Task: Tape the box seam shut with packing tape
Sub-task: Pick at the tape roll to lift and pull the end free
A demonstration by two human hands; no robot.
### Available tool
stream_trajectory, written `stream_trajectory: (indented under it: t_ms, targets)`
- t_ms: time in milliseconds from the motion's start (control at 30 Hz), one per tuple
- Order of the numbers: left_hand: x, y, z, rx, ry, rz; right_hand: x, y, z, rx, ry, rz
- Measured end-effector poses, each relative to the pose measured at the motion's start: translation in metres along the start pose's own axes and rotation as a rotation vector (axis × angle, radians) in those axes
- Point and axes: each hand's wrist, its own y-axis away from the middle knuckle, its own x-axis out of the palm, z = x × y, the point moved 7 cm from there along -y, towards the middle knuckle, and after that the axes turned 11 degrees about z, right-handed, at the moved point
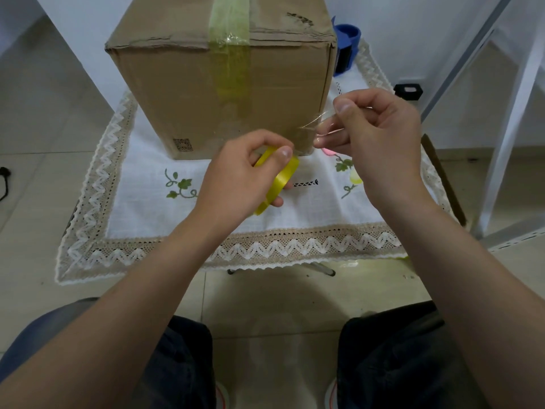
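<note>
A brown cardboard box (pixel 182 93) stands on a small table covered by a white embroidered cloth (pixel 141 184). A strip of yellowish tape (pixel 230 45) runs over the box's top seam and down its front face. My left hand (pixel 236 178) grips a yellow roll of packing tape (pixel 280 181) just in front of the box's lower right corner. My right hand (pixel 380 134) pinches the clear free end of the tape (pixel 309 126), pulled out to the right of the roll. The pulled strip is thin and wrinkled.
A blue tape dispenser (pixel 348 45) sits behind the box at the right. A small black object (pixel 408 91) lies on the floor further right, beside white frame legs (pixel 507 128). A cardboard piece (pixel 442 178) leans at the table's right edge. My knees are below the table.
</note>
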Motion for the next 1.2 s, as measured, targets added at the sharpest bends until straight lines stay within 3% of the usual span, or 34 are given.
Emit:
stream_trajectory:
  t_ms: [267,400,533,633,967,1033,1200]
  targets:
    - [0.004,-0.002,0.002,0.007,0.059,0.005,-0.002,-0.002,-0.002,0.018,0.153,0.026]
    - [0.003,-0.002,0.004,0.033,0.080,-0.010,-0.001,-0.005,-0.008,0.027,0.157,0.123]
    - [0.002,-0.002,0.004,0.043,0.096,-0.011,0.008,-0.007,-0.004,-0.110,0.332,0.266]
    - [0.002,-0.001,0.004,0.043,0.092,-0.008,0.014,-0.009,-0.010,-0.171,0.582,0.243]
    - [0.001,-0.001,0.006,0.030,0.088,-0.016,0.015,-0.007,-0.017,-0.112,0.653,0.154]
    - [-0.001,-0.001,0.005,0.021,0.090,-0.022,0.015,-0.007,-0.021,-0.014,0.611,0.156]
    - [-0.002,0.000,0.002,-0.012,0.072,-0.039,0.021,-0.005,-0.036,0.224,0.195,0.208]
